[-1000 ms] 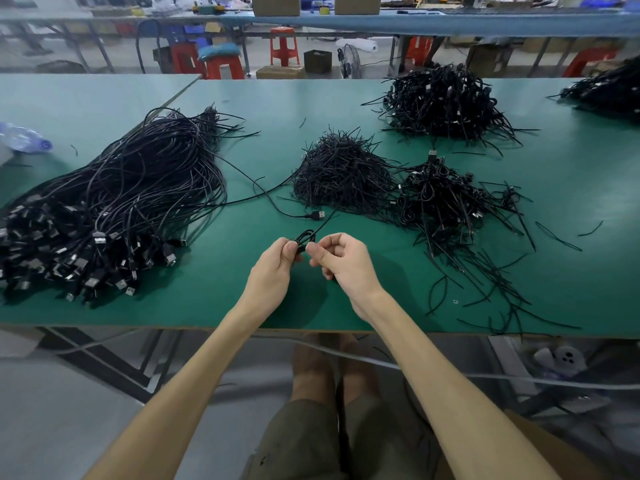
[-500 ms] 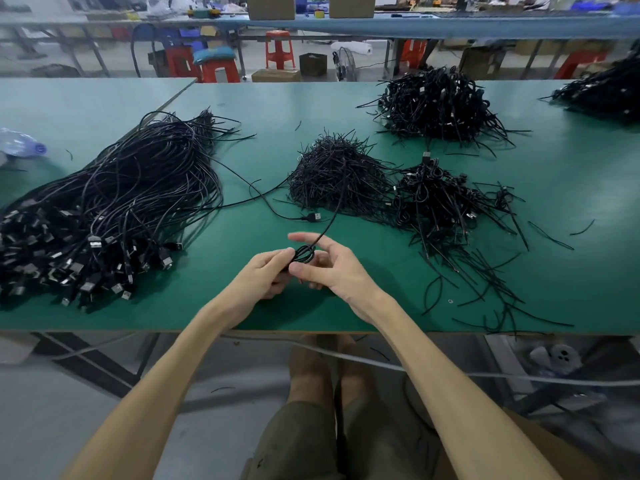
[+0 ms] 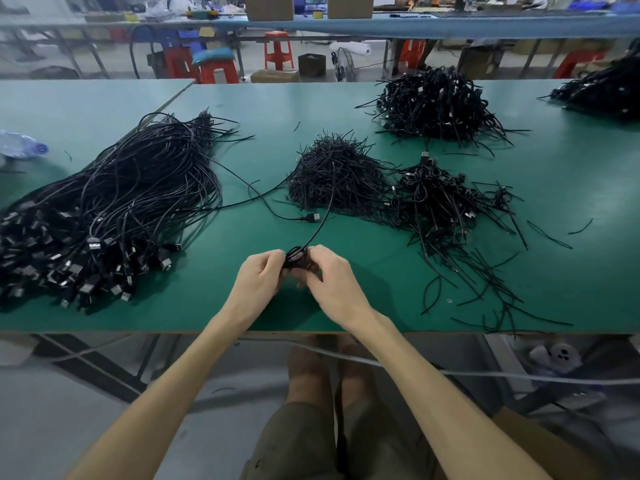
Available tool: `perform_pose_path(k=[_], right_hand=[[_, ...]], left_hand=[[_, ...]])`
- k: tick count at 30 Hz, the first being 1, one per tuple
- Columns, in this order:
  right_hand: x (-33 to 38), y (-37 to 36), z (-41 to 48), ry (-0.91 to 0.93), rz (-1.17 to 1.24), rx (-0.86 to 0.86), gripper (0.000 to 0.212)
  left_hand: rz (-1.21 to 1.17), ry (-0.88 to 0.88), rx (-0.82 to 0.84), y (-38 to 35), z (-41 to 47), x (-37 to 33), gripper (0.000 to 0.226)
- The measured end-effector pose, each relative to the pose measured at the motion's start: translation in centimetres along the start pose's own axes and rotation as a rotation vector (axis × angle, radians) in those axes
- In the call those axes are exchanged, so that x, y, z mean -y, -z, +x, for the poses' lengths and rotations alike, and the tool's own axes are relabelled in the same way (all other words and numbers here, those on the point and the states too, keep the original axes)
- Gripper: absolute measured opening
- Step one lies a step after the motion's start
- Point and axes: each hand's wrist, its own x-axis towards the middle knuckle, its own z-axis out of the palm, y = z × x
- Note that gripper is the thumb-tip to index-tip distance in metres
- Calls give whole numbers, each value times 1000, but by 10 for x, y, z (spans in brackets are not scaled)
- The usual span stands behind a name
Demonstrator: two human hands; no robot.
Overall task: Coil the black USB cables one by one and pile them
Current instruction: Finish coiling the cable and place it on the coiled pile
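My left hand point(image 3: 257, 274) and my right hand point(image 3: 331, 278) meet over the near middle of the green table point(image 3: 346, 105), both gripping a small coil of black USB cable point(image 3: 296, 255). The cable's loose length point(image 3: 329, 199) runs up from the coil over a mound of black twist ties point(image 3: 337, 174). A big bundle of uncoiled black USB cables point(image 3: 114, 209) lies at the left, plugs toward me. A pile of coiled, tied cables point(image 3: 440, 199) sits at the right of the mound.
Another USB plug point(image 3: 313, 217) on a loose cable lies just beyond my hands. Larger cable piles sit at the far right point(image 3: 436, 105) and the right edge point(image 3: 602, 91). Stray ties point(image 3: 485, 292) scatter near the front right edge. A plastic bottle point(image 3: 19, 145) lies far left.
Both hands have closed around the coil; the right hand's fingers, spread half a second ago, now curl over it. The coil has grown thicker and the free cable length shorter.
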Motion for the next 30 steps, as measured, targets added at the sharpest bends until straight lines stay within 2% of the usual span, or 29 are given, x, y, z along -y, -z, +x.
perform_pose_path(k=[3,8,12,14,16,19,22,26,28,30], right_hand=[[1,1,-1,-25,21,-48,3],[3,1,-5,54,-36,-105,16],[2,1,-5,102,-99,-202,18],[2,1,-5,110,-130,-222,17],[1,2,-5,113,-148,-233,16],[0,4,-4,86,-117,-238,12],[0,4,-2,74,-62,-199,8],[0,6,-3,26,-10,-192,8],[1,6,-3,-2,4,-167,9],[1,6,-4,-18,19,-121,9]], left_hand=[[-23,18,5,1,0,1,38],[-34,23,11,0,0,1,41],[169,-97,-15,-3,-4,1,57],[212,-156,-28,-3,-7,-1,47],[114,-146,-12,2,-8,-3,26],[15,-181,113,11,-14,-4,27],[239,-308,162,18,-19,-3,37],[476,-378,92,25,-13,-6,40],[605,-482,73,29,-10,-7,47],[707,-587,123,31,-6,-10,53]])
